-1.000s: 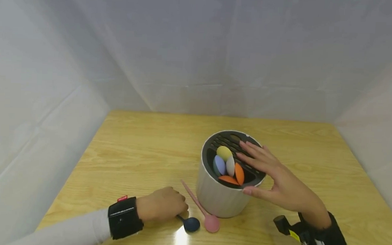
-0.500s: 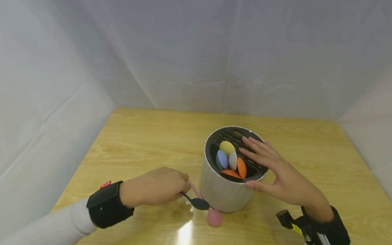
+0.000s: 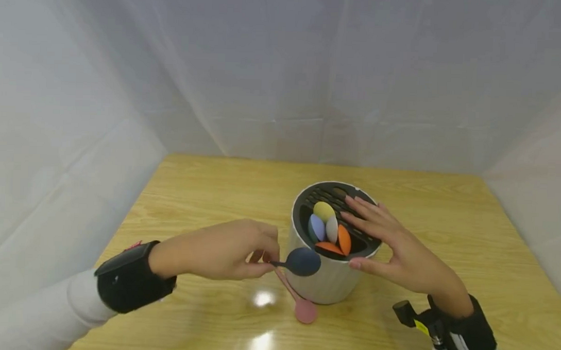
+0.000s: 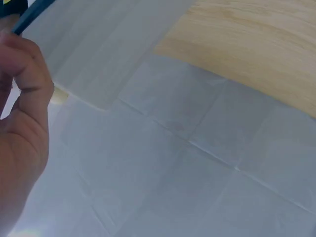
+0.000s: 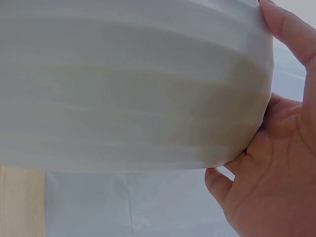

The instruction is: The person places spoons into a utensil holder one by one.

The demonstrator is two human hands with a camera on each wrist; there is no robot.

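Observation:
My left hand (image 3: 262,260) pinches the thin handle of a dark blue spoon (image 3: 302,262) and holds it in the air, with its bowl in front of the holder's near wall. The handle (image 4: 32,15) shows at the top left of the left wrist view, above my fingers (image 4: 22,98). A white ribbed holder (image 3: 320,284) with a black slotted top holds several coloured spoons: yellow (image 3: 324,211), blue (image 3: 317,228) and orange (image 3: 344,240) among them. My right hand (image 3: 375,237) rests on the holder's right rim with straight fingers. Its palm (image 5: 276,158) lies against the wall (image 5: 133,84).
A pink spoon (image 3: 305,311) lies on the wooden table (image 3: 205,203) just in front of the holder, its handle running back under the blue spoon. White sheeting closes in the table at the back and both sides.
My left hand has lifted the dark blue spoon off the table and carried it up and to the right, towards the holder. My right hand has stayed on the holder.

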